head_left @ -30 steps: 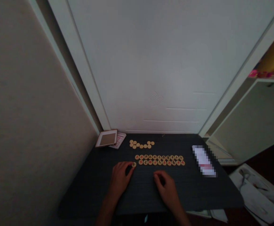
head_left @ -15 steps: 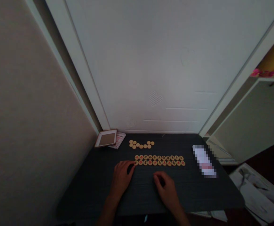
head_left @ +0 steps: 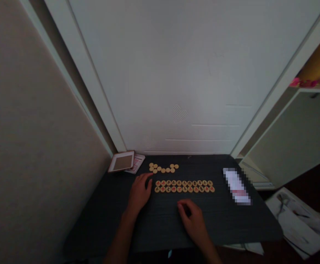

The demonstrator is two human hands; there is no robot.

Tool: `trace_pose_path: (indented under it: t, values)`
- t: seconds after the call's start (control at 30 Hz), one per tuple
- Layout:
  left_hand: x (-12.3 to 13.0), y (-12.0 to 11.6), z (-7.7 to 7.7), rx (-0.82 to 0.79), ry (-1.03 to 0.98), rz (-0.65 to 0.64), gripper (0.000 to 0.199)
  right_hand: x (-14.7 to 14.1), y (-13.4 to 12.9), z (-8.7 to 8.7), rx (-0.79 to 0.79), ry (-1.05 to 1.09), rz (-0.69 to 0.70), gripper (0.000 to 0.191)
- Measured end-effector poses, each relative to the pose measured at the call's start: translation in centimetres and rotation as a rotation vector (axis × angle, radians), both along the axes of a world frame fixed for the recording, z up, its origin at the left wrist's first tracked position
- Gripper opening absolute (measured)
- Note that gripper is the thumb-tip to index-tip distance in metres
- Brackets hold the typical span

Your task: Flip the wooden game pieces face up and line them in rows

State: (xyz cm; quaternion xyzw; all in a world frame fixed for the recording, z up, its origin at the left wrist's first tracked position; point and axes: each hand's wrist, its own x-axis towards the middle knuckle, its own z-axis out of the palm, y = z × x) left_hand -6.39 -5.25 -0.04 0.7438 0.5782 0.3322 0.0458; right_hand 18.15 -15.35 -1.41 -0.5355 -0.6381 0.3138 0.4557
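Note:
Two rows of round wooden Chinese chess pieces [head_left: 184,189], marked with red and black characters, lie face up on the dark table. Just left of the rows is my left hand [head_left: 140,190]. Its fingers stretch forward, thumb apart, and the fingertips come close to the near edge of a loose group of plain-faced chess pieces [head_left: 163,170]; contact cannot be made out. Below the rows my right hand [head_left: 193,220] rests near the table, curled, with thumb and index finger together. No piece shows in it.
A tablet-like framed object [head_left: 122,161] lies on a printed booklet [head_left: 136,164] at the back left. A blurred-out phone-like object [head_left: 236,186] is on the right. The table [head_left: 102,216] stands against a white panel [head_left: 160,73]. A box [head_left: 300,220] is beyond the right edge.
My left hand has left the left end of the near row and reached forward towards the plain-faced pieces. My right hand stays nearly still. The view has shifted slightly.

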Motion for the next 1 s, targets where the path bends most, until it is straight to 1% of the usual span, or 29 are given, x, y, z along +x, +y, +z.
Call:
trace_pose_path:
  t: [0.07,0.13,0.2,0.3,0.4,0.47,0.53,0.67,0.73,0.8,0.93,1.0]
  values:
    - [0.1,1.3,0.1,0.017,0.064,-0.035,0.038,0.0,0.0,0.0,-0.001,0.002,-0.004,0.022]
    - [0.3,1.9,0.1,0.008,0.152,-0.057,0.045,0.0,-0.1,0.0,-0.006,0.002,-0.007,0.022]
    - [0.2,1.6,-0.1,-0.011,0.23,-0.053,0.05,0.0,-0.1,0.0,-0.004,0.0,-0.006,0.022]
    - [-0.4,0.1,-0.4,-0.034,0.292,-0.04,0.051,0.0,-0.1,0.1,0.022,0.0,-0.017,0.022]
    - [-1.2,-1.5,-0.3,-0.047,0.306,-0.022,0.048,0.1,0.0,0.1,0.038,0.002,-0.013,0.022]
    - [-1.6,-1.9,-0.2,-0.047,0.297,-0.005,0.049,0.1,0.0,0.2,0.036,-0.001,-0.007,0.022]
    - [-1.6,-1.6,-0.1,-0.036,0.282,-0.026,0.053,0.0,0.0,0.2,0.03,-0.007,-0.004,0.023]
    - [-1.3,0.2,-0.2,-0.013,0.255,-0.156,0.06,0.0,0.0,0.2,0.026,-0.009,-0.008,0.024]
    - [-1.3,0.7,-0.3,-0.027,0.242,-0.187,0.055,0.0,0.0,0.2,0.035,-0.007,-0.014,0.025]
    - [-1.6,0.5,-0.3,-0.043,0.223,-0.184,0.047,0.0,0.0,0.2,0.043,-0.004,-0.014,0.026]
    - [-2.8,-1.4,-0.3,-0.07,0.176,-0.15,0.029,0.1,0.0,0.3,0.034,-0.01,0.004,0.027]
    - [-3.3,-2.4,-0.2,-0.077,0.144,-0.133,0.024,0.1,-0.1,0.3,0.031,-0.013,0.003,0.027]
